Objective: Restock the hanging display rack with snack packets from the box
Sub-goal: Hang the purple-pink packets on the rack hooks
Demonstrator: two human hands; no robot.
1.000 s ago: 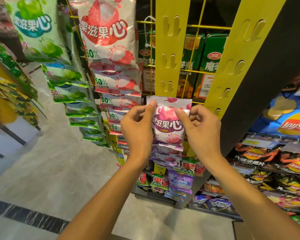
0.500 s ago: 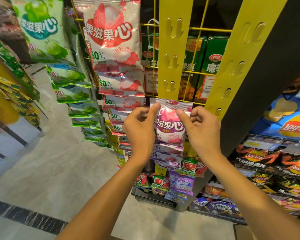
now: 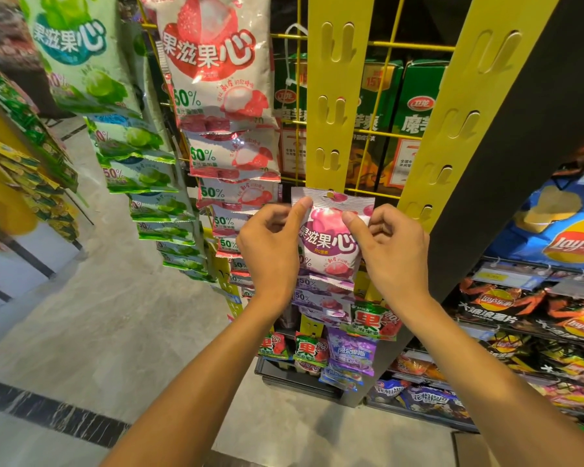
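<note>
Place: a shop aisle with a grey floor [image 3: 122, 332]; snack shelves at 3 o'clock, a yellow wire grid [image 3: 385, 136] at 12 o'clock.
Rack: the yellow hanging strip [image 3: 338, 96] at 12 o'clock has free hooks above; lower hooks carry packets.
Packet: the pink snack packet [image 3: 329, 241] is at the centre, its hang hole just at the strip's lower end.
Left hand [image 3: 270, 251]: thumb and curled fingers pinch the packet's top left corner.
Right hand [image 3: 395, 254]: pinches the top right corner likewise.
Box: not in view.
Advice: I think it is best to keep the top edge level and taut, put the hole over the hook, then pull down gently before letting go.
Risk: the thin seal may tear if one side is pulled harder.
</note>
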